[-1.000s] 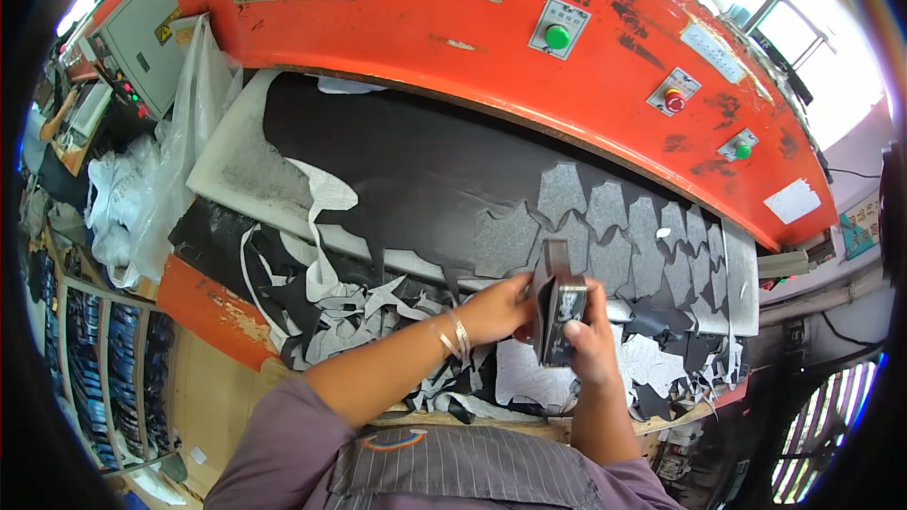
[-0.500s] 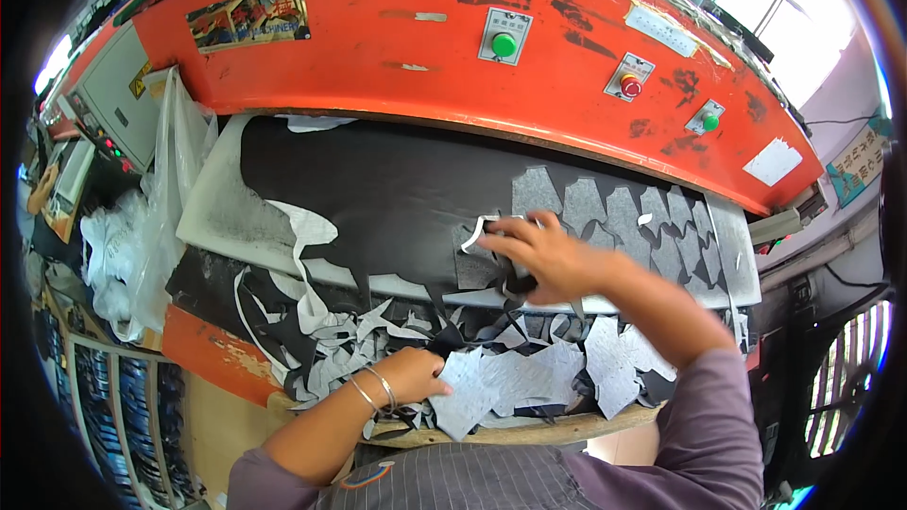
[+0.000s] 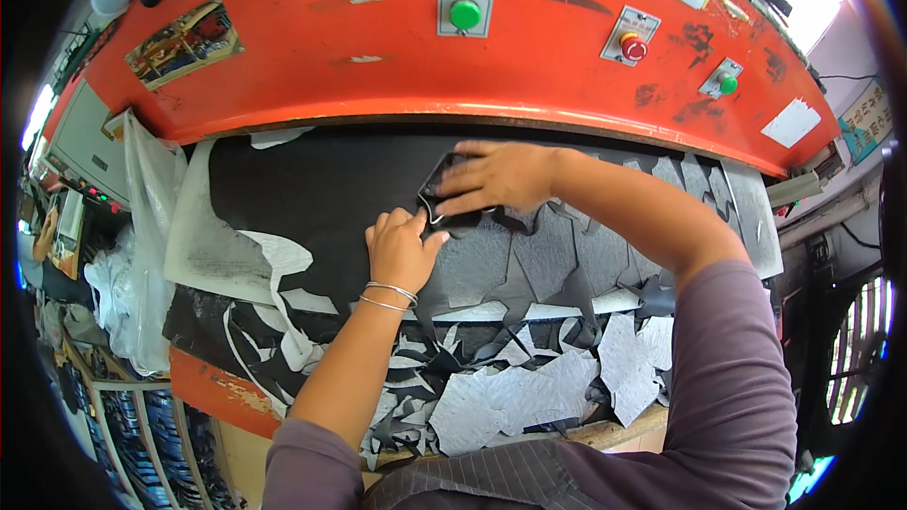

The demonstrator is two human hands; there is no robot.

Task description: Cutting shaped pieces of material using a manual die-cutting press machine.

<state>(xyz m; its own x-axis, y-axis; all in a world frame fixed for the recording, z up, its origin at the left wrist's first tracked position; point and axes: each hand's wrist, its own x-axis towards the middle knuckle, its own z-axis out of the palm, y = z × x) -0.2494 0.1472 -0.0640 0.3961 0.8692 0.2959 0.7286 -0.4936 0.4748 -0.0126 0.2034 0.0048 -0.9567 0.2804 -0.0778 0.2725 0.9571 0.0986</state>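
Observation:
A dark cutting die [image 3: 452, 196] with a thin pale edge stands on a sheet of black leather [image 3: 312, 179]. My right hand [image 3: 505, 178] lies over its far right side, the fingers bent across it and slightly blurred. At the die's near left corner, the thumb and forefinger of my left hand [image 3: 402, 247] close on its edge, while the other fingers rest on the leather. Just right of the die, grey cut shapes [image 3: 546, 260] show in a row, with dark strips of leather between them. The hands hide part of the die.
A pale cutting board [image 3: 194, 236] lies under the leather. Beyond it rises an orange machine beam [image 3: 331, 47] with a green button [image 3: 465, 14] and a red button [image 3: 633, 47]. Grey cut pieces [image 3: 510, 397] and scraps cover the near ledge. A plastic bag [image 3: 151, 246] hangs at left.
My left hand has left the grey pieces near me and moved up to the die. My right hand has shifted the die left and away from me onto the black leather. The view has turned slightly.

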